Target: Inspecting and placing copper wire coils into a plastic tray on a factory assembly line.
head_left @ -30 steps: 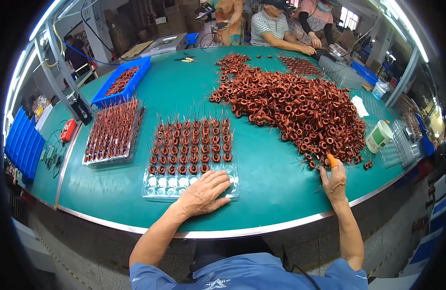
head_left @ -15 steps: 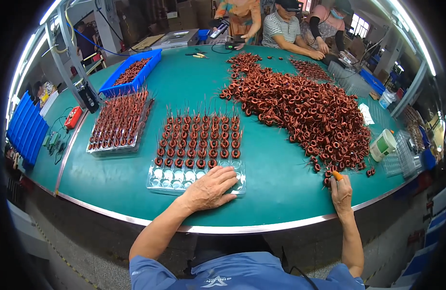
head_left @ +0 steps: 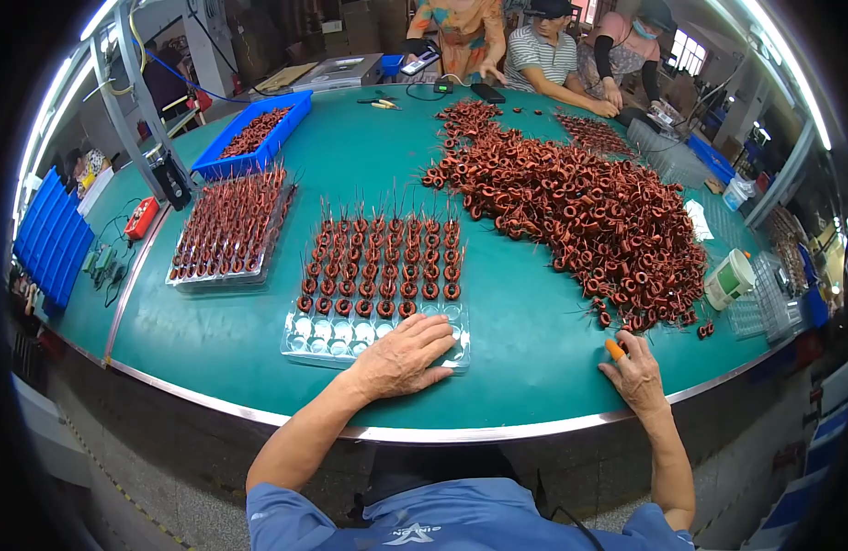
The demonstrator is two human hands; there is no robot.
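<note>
- My left hand [head_left: 401, 356] lies flat, fingers extended, across the clear tray's [head_left: 318, 338] near right corner; I'd keep it steady.
- My right hand [head_left: 633, 372], fingers apart, nears heaped copper-red coils [head_left: 580, 207] on the desk [head_left: 516, 363]; I'd pinch one free, untangled.

Left hand [head_left: 401, 360] palm down, almost flat; right hand [head_left: 637, 375] well apart, loosely bent.

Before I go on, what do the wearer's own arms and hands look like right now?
Both forearms are bare below short blue sleeves, part of a blue shirt with a white star-shaped print on the front. The left hand is ungloved, with nothing worn on it. The right hand is ungloved too, but one finger wears an orange fingertip cover.
</note>
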